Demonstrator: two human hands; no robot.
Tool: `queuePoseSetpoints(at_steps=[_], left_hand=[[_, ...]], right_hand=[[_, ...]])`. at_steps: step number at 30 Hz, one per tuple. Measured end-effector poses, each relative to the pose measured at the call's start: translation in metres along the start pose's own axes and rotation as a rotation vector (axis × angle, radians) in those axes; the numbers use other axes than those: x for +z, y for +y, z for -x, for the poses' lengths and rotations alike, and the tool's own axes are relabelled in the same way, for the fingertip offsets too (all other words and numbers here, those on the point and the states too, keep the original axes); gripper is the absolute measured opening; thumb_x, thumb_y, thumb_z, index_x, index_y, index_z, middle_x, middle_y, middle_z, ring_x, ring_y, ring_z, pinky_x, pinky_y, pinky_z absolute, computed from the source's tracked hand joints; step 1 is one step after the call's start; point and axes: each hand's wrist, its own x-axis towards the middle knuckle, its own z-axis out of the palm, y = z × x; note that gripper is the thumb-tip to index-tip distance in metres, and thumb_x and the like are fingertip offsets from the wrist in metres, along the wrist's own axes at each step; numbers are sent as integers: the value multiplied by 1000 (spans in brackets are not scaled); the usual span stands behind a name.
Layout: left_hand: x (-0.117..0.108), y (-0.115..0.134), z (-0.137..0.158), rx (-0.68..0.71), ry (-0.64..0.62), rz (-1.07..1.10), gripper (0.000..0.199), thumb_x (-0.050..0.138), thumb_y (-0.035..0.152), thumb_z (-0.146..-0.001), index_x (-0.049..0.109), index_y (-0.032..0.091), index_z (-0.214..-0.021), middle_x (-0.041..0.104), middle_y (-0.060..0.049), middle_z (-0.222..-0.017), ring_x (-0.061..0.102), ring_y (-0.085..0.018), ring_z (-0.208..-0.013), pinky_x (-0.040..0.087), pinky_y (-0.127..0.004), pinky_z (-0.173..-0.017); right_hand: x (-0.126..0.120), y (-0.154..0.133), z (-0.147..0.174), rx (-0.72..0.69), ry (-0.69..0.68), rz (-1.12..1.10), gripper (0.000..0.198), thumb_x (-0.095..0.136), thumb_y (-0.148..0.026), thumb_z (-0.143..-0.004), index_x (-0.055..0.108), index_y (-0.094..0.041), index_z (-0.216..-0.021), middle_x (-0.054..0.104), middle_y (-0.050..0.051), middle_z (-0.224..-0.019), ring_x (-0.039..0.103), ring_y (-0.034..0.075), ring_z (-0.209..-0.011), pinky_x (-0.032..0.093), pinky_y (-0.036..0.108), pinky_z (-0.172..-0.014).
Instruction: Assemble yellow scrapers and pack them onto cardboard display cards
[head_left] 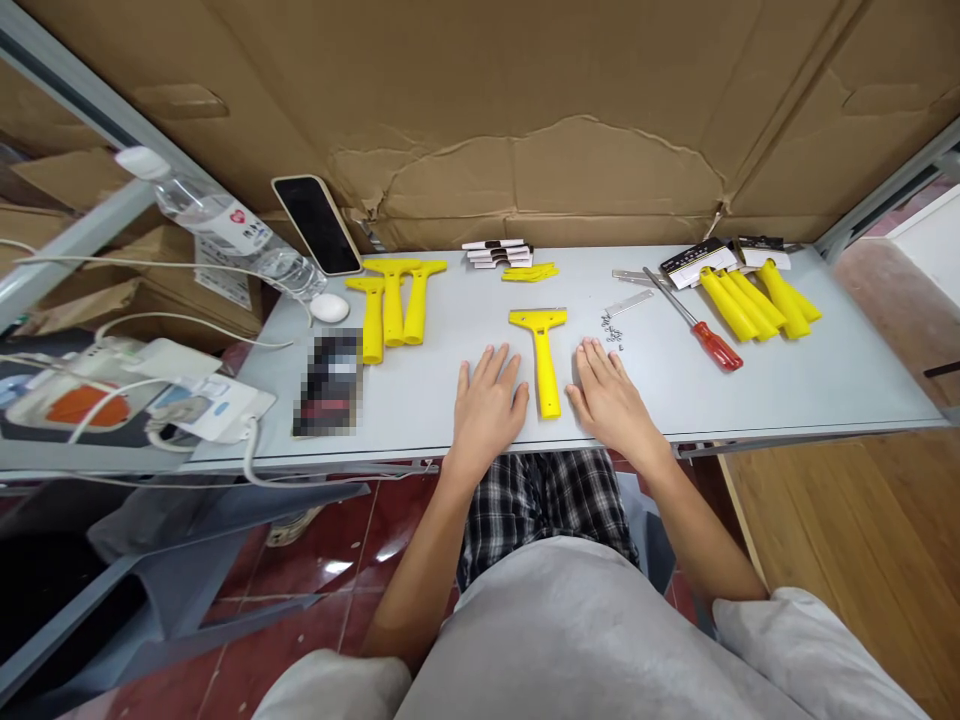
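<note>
My left hand (489, 403) and my right hand (607, 396) both lie flat, palms down, on the pale grey table (787, 385), fingers apart and holding nothing. Between them lies a yellow plastic scraper (541, 355), its handle pointing toward me and its head away. Neither hand grips it; the right thumb lies close to the handle's end. A small heap of tiny screws (613, 331) sits just beyond my right fingertips.
Three yellow scrapers (394, 298) lie at the left, several yellow handles (757, 297) at the right. A red-handled screwdriver (697, 325), metal blades (628, 301), small packets (501, 253), a phone (316, 224), a water bottle (217, 222) and cardboard walls surround the table.
</note>
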Motion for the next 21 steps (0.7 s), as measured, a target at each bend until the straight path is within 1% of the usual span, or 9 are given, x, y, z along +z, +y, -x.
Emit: queuePoseSetpoints(at_steps=[3, 5, 8, 10, 13, 17, 21], left_hand=[[-7, 9, -12, -71, 57, 0, 50, 47, 39, -116, 78, 20, -150, 69, -17, -168, 61, -42, -161, 48, -70, -133], [-11, 17, -25, -110, 91, -4, 47, 49, 42, -116, 80, 22, -145, 78, -16, -155, 73, -42, -143, 59, -64, -120], [-16, 30, -47, -158, 74, 18, 45, 51, 44, -115, 80, 21, -142, 84, -17, -135, 81, -39, -123, 65, -55, -104], [-18, 37, -59, -198, 36, 34, 43, 52, 46, -116, 80, 21, -138, 85, -17, -127, 82, -39, -114, 66, -52, -96], [-20, 42, -73, -243, -8, 16, 43, 53, 47, -115, 77, 20, -139, 85, -18, -130, 82, -41, -113, 65, -51, -94], [-23, 47, -79, -270, -84, -29, 41, 56, 49, -113, 74, 21, -136, 83, -17, -135, 81, -42, -117, 62, -51, -97], [-23, 49, -77, -244, -123, -44, 37, 60, 46, -112, 73, 21, -137, 82, -17, -137, 80, -41, -120, 61, -51, -98]], right_hand=[[-5, 3, -7, 6, 39, -23, 79, 27, -50, -117, 47, -7, -180, 28, 13, -186, 31, 30, -183, 32, 61, -157], [-8, 6, -11, 0, 103, -50, 76, 27, -47, -117, 54, -8, -176, 40, 14, -181, 39, 29, -177, 34, 61, -156], [-9, 10, -16, -28, 212, -88, 68, 30, -43, -116, 67, -10, -164, 59, 16, -164, 55, 26, -161, 42, 60, -150], [-8, 12, -16, -50, 259, -102, 64, 33, -43, -116, 72, -12, -156, 66, 16, -153, 62, 24, -147, 48, 57, -145], [-6, 13, -13, -53, 269, -102, 59, 38, -43, -116, 76, -15, -151, 70, 14, -143, 64, 21, -133, 55, 51, -136], [-7, 13, -10, -17, 229, -102, 54, 44, -42, -114, 76, -18, -150, 71, 12, -142, 64, 21, -133, 60, 44, -122], [-11, 12, -9, 5, 187, -117, 53, 47, -42, -114, 74, -20, -154, 71, 10, -143, 64, 21, -134, 58, 45, -123]])
